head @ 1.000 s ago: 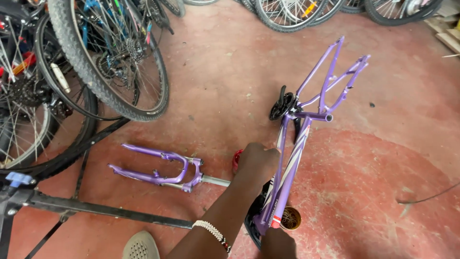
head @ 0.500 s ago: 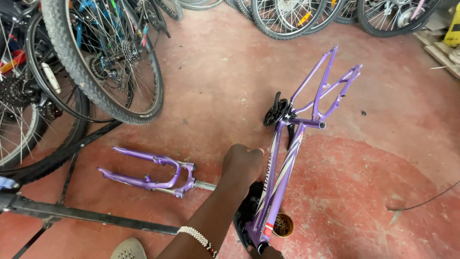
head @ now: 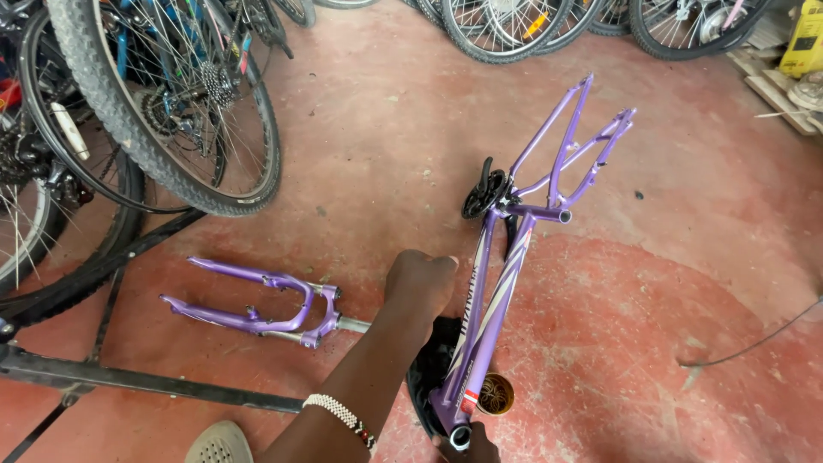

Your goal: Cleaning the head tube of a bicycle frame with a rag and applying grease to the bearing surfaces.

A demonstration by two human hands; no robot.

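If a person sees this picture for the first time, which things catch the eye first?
First, the bare purple bicycle frame lying on the red floor at centre right, with the left hand against its tube. To its left lies the matching purple fork. A big knobby bicycle wheel fills the upper left.

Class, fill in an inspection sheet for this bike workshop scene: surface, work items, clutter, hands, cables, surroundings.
Surface: red concrete floor, scuffed and dusty.
Work items: purple bike frame lying on the floor; purple fork lying apart to its left.
Clutter: small round tin beside the frame.
Hands: left hand against the frame's tube; right hand at the frame's near end, mostly hidden.
Cables: thin cable on the floor, right.
Surroundings: parked bicycles, black stand bar.
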